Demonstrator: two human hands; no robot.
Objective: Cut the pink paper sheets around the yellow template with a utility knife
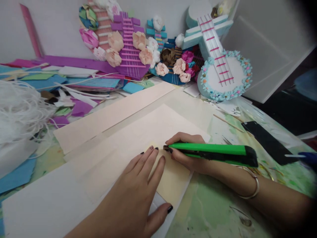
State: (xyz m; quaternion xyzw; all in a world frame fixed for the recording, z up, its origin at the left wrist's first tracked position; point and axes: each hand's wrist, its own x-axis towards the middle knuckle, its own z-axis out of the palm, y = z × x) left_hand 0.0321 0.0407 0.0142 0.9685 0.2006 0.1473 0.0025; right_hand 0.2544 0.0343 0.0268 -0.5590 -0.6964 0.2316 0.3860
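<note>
My left hand (pixel 136 185) lies flat on a small cream sheet (pixel 173 180), fingers stretched out and thumb spread to the right. Just beside its fingertips, my right hand (pixel 194 164) is wrapped round a green and black utility knife (pixel 210 148). The front end of the knife is pinched near the sheet, while its black rear end points right. Whether a blade is out cannot be made out. Beneath both hands is a larger cream sheet (pixel 148 127), on top of white board (pixel 47 201).
A pale pink strip (pixel 111 117) lies beyond the sheets. Tangled white string (pixel 19 112) and coloured scraps (pixel 81 107) crowd the left. Decorated model instruments stand behind, including a purple one (pixel 128 49) and a pale blue one (pixel 225 72). A black flat piece (pixel 268 142) lies right.
</note>
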